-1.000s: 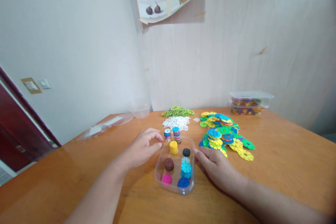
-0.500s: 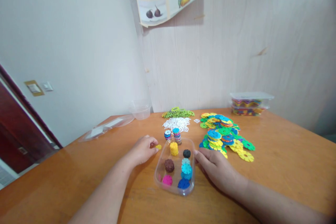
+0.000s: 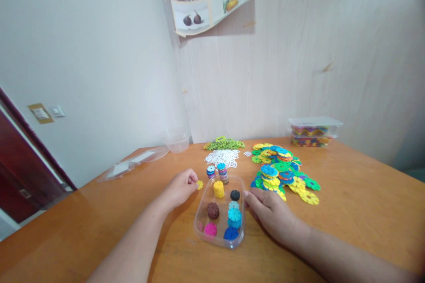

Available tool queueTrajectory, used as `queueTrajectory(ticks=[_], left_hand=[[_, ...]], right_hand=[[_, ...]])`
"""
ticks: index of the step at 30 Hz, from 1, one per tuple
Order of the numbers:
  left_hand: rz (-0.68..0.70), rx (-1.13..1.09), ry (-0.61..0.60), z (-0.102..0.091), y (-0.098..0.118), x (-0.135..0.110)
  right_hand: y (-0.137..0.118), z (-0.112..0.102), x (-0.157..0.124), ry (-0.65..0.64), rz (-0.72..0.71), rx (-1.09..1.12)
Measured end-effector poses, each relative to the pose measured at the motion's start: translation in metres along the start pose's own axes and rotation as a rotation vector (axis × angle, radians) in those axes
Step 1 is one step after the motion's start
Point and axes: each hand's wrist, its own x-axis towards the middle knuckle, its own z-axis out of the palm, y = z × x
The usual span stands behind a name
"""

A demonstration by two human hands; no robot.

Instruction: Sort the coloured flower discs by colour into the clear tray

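My left hand (image 3: 181, 189) pinches a small yellow notched disc (image 3: 199, 185) between thumb and fingers, just left of a clear plastic container (image 3: 196, 225). On the container's right side, my right hand (image 3: 270, 208) grips the rim with thumb and fingers. Inside stand small notched discs sorted by colour: a yellow stack (image 3: 218, 189), a black stack (image 3: 235, 195), a brown stack (image 3: 213, 210), light-blue discs (image 3: 234, 215), pink discs (image 3: 210, 229) and dark blue discs (image 3: 231, 233). Two mixed-colour stacks (image 3: 222, 172) rise behind the container's far edge.
Large coloured notched discs (image 3: 282, 168) lie heaped at the right. White flat pieces (image 3: 222, 158) and green pieces (image 3: 224, 143) are piled at the back. A filled lidded box (image 3: 312, 132) stands back right; an empty clear tub (image 3: 177, 140) and plastic lids (image 3: 136, 162) are back left.
The yellow disc in my left hand has turned to show more of its flat face. My right hand stays at the container's rim. The whole view has shifted slightly.
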Motion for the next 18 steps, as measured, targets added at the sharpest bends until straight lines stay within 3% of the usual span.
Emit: queueTrajectory(ticks=[7,14,18], left_hand=[[0.046,-0.108,0.203,-0.014,0.036,-0.007],[0.354,0.211,0.225,0.0,0.067,-0.016],[0.431,0.386,0.189,0.002,0.081,-0.015]], right_hand=[[0.001,0.001,0.001,-0.013,0.005,-0.027],[-0.002,0.001,0.002,-0.003,-0.001,-0.033],[-0.004,0.001,0.003,0.012,-0.01,-0.049]])
